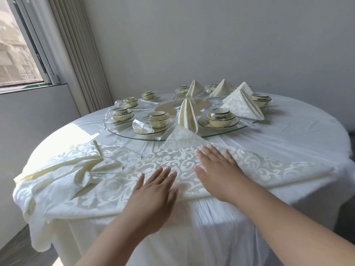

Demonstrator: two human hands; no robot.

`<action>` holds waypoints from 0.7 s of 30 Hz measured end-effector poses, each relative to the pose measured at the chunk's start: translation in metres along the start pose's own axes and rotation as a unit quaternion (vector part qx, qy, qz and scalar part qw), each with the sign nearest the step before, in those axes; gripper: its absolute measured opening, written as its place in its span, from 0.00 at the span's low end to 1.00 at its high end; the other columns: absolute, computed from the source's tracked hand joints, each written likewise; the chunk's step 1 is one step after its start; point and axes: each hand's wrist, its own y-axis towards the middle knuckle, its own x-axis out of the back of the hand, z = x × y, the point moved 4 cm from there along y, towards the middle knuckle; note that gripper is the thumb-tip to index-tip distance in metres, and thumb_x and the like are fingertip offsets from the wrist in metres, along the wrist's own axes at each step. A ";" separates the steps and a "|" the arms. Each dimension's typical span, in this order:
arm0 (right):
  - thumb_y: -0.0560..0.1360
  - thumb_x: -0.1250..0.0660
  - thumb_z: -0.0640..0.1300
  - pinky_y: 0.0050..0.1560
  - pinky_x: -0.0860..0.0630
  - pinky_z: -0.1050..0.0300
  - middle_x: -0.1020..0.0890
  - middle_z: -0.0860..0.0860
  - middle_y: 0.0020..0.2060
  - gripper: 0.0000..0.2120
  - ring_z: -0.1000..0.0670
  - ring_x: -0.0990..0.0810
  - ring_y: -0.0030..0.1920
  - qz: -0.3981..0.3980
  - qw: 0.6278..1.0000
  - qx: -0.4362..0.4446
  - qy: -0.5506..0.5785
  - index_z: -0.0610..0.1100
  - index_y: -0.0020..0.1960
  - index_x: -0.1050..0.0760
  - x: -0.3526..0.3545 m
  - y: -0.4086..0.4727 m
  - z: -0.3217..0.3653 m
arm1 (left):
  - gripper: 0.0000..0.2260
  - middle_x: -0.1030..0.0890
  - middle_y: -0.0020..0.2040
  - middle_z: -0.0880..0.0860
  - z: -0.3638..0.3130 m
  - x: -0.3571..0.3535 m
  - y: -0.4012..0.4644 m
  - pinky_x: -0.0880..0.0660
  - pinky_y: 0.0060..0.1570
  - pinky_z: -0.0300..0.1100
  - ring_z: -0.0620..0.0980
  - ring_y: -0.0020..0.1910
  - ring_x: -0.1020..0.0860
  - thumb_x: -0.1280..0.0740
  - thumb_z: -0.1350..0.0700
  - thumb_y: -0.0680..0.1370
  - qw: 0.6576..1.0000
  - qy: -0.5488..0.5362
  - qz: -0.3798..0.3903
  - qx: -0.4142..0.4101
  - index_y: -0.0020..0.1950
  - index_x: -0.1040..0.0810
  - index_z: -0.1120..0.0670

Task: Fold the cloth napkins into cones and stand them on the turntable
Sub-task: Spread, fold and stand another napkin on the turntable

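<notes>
Pressing flat on the cream damask-patterned cloth napkin spread at the round white-clothed table's near edge: left hand and right hand, fingers straight, gripping nothing; heap of spare cream napkins to the left; beyond, round glass turntable carrying a cream folded napkin cone, more cones behind, yellow bowls.

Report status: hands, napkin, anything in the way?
Left hand and right hand open, flat on spread napkin. Five cones stand. Unfolded pile left.
</notes>
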 end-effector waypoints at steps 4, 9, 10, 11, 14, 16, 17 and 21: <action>0.82 0.58 0.58 0.75 0.65 0.48 0.59 0.52 0.78 0.29 0.54 0.63 0.76 0.071 0.997 0.009 -0.002 0.49 0.78 0.60 -0.024 0.004 0.002 | 0.37 0.55 0.78 0.39 -0.012 -0.028 0.008 0.58 0.74 0.43 0.39 0.76 0.57 0.72 0.35 0.67 0.999 0.017 0.034 -0.008 0.77 0.56 0.38; 0.82 0.60 0.57 0.75 0.65 0.49 0.61 0.54 0.77 0.28 0.55 0.63 0.76 0.107 0.993 -0.052 -0.022 0.51 0.78 0.63 -0.023 -0.014 -0.064 | 0.41 0.62 0.74 0.35 -0.007 -0.031 0.006 0.60 0.73 0.40 0.33 0.71 0.63 0.75 0.36 0.61 0.999 0.015 0.042 0.012 0.76 0.59 0.35; 0.82 0.60 0.57 0.75 0.64 0.50 0.62 0.54 0.77 0.27 0.55 0.63 0.76 0.106 0.992 -0.065 -0.024 0.52 0.78 0.63 -0.020 -0.018 -0.076 | 0.40 0.62 0.73 0.34 -0.007 -0.031 0.006 0.60 0.73 0.40 0.32 0.69 0.64 0.75 0.36 0.61 0.999 0.017 0.044 0.013 0.75 0.59 0.35; 0.82 0.60 0.57 0.75 0.64 0.51 0.62 0.54 0.77 0.27 0.55 0.63 0.76 0.106 0.991 -0.077 -0.026 0.52 0.78 0.63 -0.017 -0.021 -0.087 | 0.40 0.63 0.73 0.34 -0.007 -0.031 0.006 0.60 0.73 0.40 0.32 0.68 0.64 0.75 0.36 0.61 0.999 0.016 0.045 0.016 0.75 0.60 0.34; 0.82 0.59 0.57 0.75 0.64 0.51 0.61 0.54 0.77 0.27 0.55 0.63 0.76 0.100 0.988 -0.116 -0.034 0.51 0.78 0.62 -0.012 -0.028 -0.120 | 0.39 0.63 0.73 0.34 -0.007 -0.030 0.006 0.60 0.72 0.38 0.31 0.68 0.65 0.74 0.35 0.61 0.999 0.012 0.048 0.019 0.74 0.60 0.33; 0.82 0.60 0.56 0.75 0.63 0.52 0.61 0.53 0.77 0.27 0.55 0.63 0.76 0.096 0.985 -0.141 -0.035 0.51 0.78 0.63 -0.010 -0.032 -0.139 | 0.39 0.62 0.74 0.34 -0.007 -0.030 0.005 0.60 0.72 0.38 0.32 0.68 0.65 0.74 0.35 0.61 0.999 0.011 0.047 0.018 0.74 0.60 0.33; 0.82 0.60 0.56 0.75 0.63 0.52 0.61 0.53 0.77 0.27 0.55 0.62 0.76 0.099 0.982 -0.154 -0.035 0.50 0.78 0.63 -0.010 -0.034 -0.147 | 0.39 0.62 0.74 0.34 -0.007 -0.029 0.005 0.60 0.72 0.38 0.32 0.68 0.65 0.74 0.35 0.61 0.999 0.011 0.047 0.020 0.74 0.60 0.33; 0.81 0.60 0.60 0.75 0.64 0.47 0.61 0.51 0.77 0.30 0.53 0.64 0.76 0.102 0.974 -0.198 -0.049 0.48 0.78 0.63 -0.002 -0.034 -0.142 | 0.40 0.60 0.76 0.36 -0.008 -0.027 0.003 0.60 0.73 0.41 0.35 0.73 0.62 0.74 0.36 0.62 0.998 0.015 0.051 0.021 0.76 0.59 0.35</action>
